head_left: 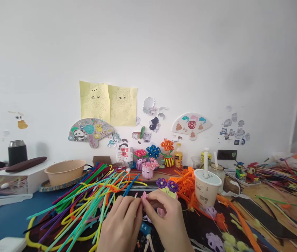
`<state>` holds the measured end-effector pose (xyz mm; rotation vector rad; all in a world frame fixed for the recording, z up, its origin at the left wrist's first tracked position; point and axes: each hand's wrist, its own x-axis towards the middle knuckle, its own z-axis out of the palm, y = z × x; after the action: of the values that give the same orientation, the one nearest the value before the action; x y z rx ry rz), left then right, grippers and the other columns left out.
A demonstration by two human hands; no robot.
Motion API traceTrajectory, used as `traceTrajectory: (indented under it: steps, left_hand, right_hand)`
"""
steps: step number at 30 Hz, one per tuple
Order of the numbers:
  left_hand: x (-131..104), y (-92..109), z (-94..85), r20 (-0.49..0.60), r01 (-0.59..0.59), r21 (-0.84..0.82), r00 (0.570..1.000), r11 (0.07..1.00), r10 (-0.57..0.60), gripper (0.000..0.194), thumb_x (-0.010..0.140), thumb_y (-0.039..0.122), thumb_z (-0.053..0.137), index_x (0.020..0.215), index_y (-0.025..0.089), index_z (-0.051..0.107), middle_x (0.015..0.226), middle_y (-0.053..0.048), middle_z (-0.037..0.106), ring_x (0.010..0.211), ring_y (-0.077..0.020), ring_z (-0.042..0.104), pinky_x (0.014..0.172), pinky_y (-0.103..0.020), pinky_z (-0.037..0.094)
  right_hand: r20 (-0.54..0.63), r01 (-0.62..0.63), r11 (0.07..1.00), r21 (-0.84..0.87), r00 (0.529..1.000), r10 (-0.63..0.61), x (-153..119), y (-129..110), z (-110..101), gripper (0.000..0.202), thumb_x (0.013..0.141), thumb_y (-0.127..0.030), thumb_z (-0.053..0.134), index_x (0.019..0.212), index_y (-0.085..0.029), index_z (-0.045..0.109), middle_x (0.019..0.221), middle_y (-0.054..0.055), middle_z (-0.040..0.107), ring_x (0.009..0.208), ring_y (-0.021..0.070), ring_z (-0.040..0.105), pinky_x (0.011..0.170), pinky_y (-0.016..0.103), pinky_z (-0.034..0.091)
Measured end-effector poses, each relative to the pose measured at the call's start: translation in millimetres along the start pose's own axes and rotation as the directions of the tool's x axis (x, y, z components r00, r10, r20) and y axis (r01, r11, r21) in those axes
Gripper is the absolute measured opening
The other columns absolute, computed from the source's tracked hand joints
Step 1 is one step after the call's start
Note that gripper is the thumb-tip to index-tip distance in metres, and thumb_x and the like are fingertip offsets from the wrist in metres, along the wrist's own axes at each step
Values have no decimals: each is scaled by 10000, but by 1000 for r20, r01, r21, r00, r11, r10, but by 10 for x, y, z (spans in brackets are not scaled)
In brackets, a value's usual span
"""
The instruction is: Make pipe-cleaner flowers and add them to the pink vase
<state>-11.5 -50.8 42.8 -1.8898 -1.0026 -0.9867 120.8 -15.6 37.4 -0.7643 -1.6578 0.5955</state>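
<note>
My left hand (123, 222) and my right hand (165, 217) meet at the middle of the table's front part. Both are closed, fingertips pinched together around a small pink piece (144, 195), most of it hidden by the fingers. Just behind my right hand stand purple flowers (167, 184) over a yellow and pink base. Many coloured pipe cleaners (85, 206) lie spread out left of my left hand. Bundled orange pipe cleaners (187, 187) lie behind my right hand, to its right.
A paper cup with a straw (207, 190) stands right of the hands. Farther right lies a black phone (265, 217). Small flower pots (147, 170) line the back. A beige bowl (66, 172) is at left; loose purple flowers (214, 242) lie at front right.
</note>
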Motion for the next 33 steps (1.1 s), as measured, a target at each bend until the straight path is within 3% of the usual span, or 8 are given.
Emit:
traceTrajectory:
  steps: [5,12,18,26,29,33]
  left_hand:
    - [7,-20,-16,34,-131,137,991,982,127,307,902,48,358,868,120,655,820,-60,702,735,-197,630,729,-336,498]
    - [-60,-44,-16,-4,-163,188,986,969,167,255,889,48,433,895,108,681,910,-65,742,815,-208,669,788,-340,505]
    - [-136,-111,-34,37,-97,121,995,988,94,217,906,157,491,1047,155,656,1026,-42,736,908,-190,678,869,-308,505]
    - [-19,-29,-64,-35,76,-111,996,991,-80,153,885,103,504,974,133,625,874,-57,693,804,-143,641,789,-237,498]
    - [11,-20,-60,-57,156,-129,985,979,-165,101,863,134,558,941,165,616,868,-45,669,792,-158,618,768,-275,480]
    - [15,-27,-65,-45,162,-141,984,977,-170,83,853,167,585,930,196,589,849,-15,675,776,-154,617,752,-268,456]
  right_hand:
    - [-4,-87,991,102,996,88,-8,-35,22,229,819,-372,599,759,-159,661,729,83,678,632,195,650,579,271,527]
    - [29,-180,937,299,983,180,-4,14,35,299,792,-455,637,732,-163,656,756,82,664,695,210,633,626,297,515]
    - [93,-217,876,430,976,196,22,-40,-62,292,757,-442,693,711,-157,656,736,47,663,677,166,603,627,250,492]
    - [152,-236,845,480,971,185,62,-71,-123,275,757,-426,715,746,-151,715,654,19,644,579,116,568,558,208,480]
    - [164,-255,812,525,966,197,60,-63,-109,257,753,-417,728,773,-160,723,646,23,666,576,123,596,560,216,497]
    - [192,-267,745,611,963,188,47,-31,-90,238,743,-405,744,759,-168,730,622,18,671,537,117,596,511,207,493]
